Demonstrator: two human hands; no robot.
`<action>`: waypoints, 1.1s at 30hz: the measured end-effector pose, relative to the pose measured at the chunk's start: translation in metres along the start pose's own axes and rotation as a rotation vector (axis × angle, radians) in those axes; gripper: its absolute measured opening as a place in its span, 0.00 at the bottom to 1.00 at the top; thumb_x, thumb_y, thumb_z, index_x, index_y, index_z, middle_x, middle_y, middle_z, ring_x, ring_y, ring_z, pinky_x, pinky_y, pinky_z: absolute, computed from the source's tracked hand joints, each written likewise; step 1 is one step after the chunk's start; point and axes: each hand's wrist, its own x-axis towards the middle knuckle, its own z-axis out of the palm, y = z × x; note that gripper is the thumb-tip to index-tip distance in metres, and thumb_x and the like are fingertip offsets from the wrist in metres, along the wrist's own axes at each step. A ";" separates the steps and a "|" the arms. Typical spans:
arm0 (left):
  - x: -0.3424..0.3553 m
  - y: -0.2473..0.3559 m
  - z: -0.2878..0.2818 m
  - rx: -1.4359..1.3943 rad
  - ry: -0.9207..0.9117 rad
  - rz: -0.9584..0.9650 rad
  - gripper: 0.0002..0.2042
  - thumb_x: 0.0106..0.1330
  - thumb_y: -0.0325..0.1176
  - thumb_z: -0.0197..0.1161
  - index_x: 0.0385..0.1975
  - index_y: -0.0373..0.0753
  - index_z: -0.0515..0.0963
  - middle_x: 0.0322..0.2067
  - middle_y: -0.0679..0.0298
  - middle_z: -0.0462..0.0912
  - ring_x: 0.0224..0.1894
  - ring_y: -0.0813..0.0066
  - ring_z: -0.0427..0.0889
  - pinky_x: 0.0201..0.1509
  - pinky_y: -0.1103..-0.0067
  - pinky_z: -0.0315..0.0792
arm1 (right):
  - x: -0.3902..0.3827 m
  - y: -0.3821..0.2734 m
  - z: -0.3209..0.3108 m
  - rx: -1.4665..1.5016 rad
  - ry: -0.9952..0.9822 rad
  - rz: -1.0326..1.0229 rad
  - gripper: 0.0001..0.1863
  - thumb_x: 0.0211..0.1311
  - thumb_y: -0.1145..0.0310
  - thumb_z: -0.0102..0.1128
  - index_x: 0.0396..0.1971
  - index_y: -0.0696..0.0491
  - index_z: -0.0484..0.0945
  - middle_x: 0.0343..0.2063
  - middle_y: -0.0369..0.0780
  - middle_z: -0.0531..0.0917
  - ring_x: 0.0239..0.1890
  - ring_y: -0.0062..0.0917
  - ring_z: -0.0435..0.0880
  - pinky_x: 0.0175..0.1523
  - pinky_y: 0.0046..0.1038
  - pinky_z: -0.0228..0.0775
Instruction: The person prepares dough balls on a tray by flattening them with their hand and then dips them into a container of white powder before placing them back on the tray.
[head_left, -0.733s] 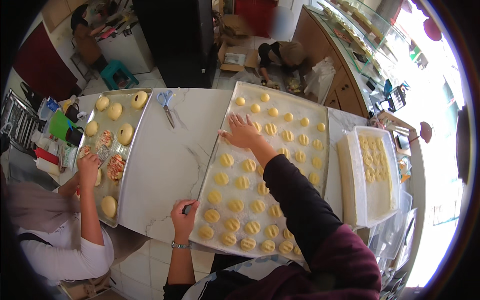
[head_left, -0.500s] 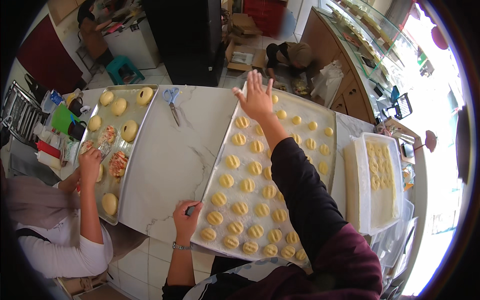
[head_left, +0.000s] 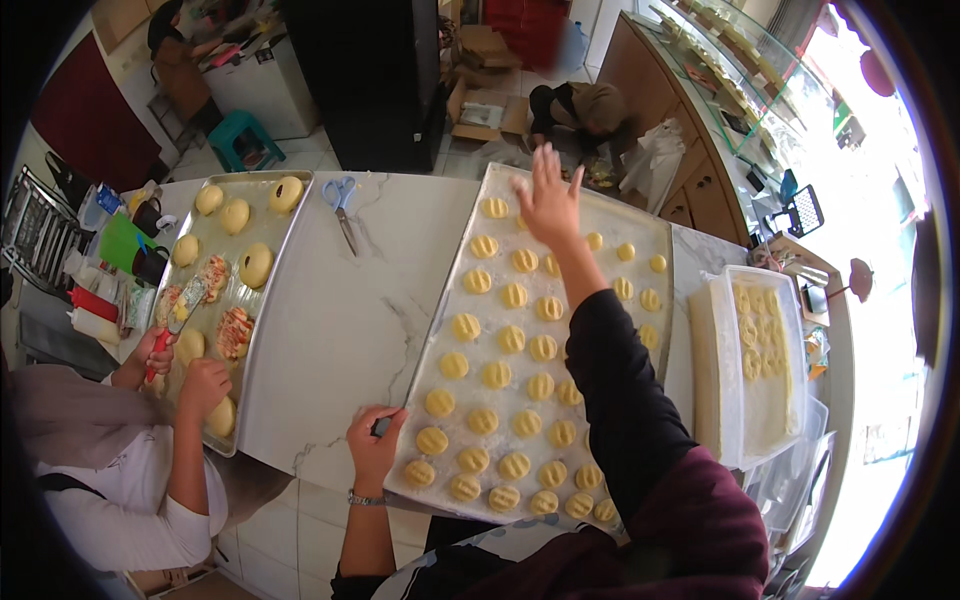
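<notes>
My right hand (head_left: 553,205) hangs over the far part of a large floured baking tray (head_left: 440,345), palm down, fingers stretched out and slightly blurred. Round pale yellow dough pieces cover the tray in rows. Many, like the piece (head_left: 495,208) beside that hand, carry pressed grooves; a few at the far right, like a ball (head_left: 626,252), are smooth. What lies under the right hand is hidden. My left hand (head_left: 374,445) is closed at the tray's near left edge, with a small dark object (head_left: 381,427) showing between thumb and fingers; its kind is unclear.
At left, a co-worker's hand (head_left: 158,355) holds a red-handled spreading tool (head_left: 172,335) over a tray of buns (head_left: 262,290), some topped with filling. Blue scissors (head_left: 343,215) lie on the marble table (head_left: 340,330). A plastic tub (head_left: 760,420) with dough pieces stands right. Another person crouches beyond the table.
My right hand has moved right and slightly nearer, uncovering a grooved dough piece at the far left corner. My left hand stays about where it was. The co-worker's spreading tool has come into view.
</notes>
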 end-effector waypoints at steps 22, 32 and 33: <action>-0.001 -0.005 0.000 -0.035 0.020 -0.032 0.05 0.49 0.23 0.67 0.25 0.33 0.77 0.25 0.63 0.78 0.29 0.75 0.74 0.35 0.81 0.68 | -0.029 0.050 -0.036 -0.112 0.010 0.043 0.41 0.61 0.38 0.21 0.62 0.57 0.51 0.64 0.44 0.52 0.68 0.29 0.45 0.68 0.43 0.27; -0.001 -0.005 0.001 -0.030 -0.032 -0.063 0.05 0.52 0.23 0.65 0.27 0.31 0.77 0.29 0.64 0.77 0.32 0.79 0.74 0.39 0.83 0.69 | -0.073 0.093 -0.024 -0.189 -0.413 0.275 0.40 0.62 0.39 0.23 0.63 0.57 0.48 0.65 0.42 0.51 0.68 0.29 0.44 0.68 0.43 0.23; -0.001 -0.004 0.002 -0.043 -0.023 -0.076 0.05 0.52 0.23 0.65 0.26 0.31 0.77 0.28 0.64 0.77 0.32 0.79 0.74 0.39 0.83 0.69 | -0.066 0.095 -0.035 -0.195 -0.276 0.253 0.40 0.61 0.39 0.24 0.63 0.57 0.48 0.65 0.42 0.50 0.68 0.29 0.44 0.68 0.43 0.23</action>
